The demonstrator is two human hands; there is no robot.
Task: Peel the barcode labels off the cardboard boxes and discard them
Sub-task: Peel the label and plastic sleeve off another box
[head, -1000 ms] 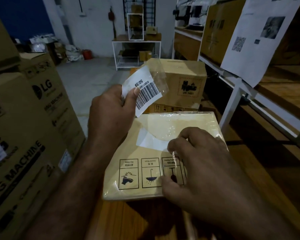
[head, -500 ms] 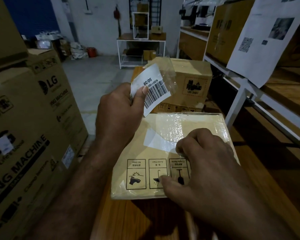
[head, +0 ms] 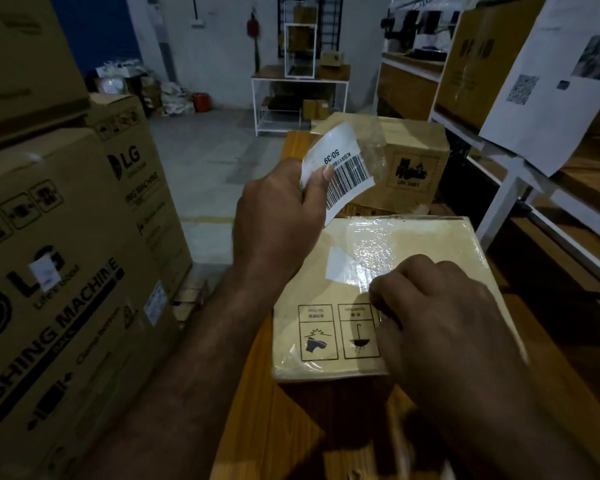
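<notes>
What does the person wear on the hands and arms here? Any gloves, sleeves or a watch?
Nothing is worn. The left hand and right hand have no gloves, and no ring shows. The left forearm and right forearm are bare to the picture's edge: no sleeve, watch or band in view.

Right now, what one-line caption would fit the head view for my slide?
Left hand holds a peeled barcode label aloft; right hand, fingers curled, rests on the tape-covered cardboard box.
</notes>
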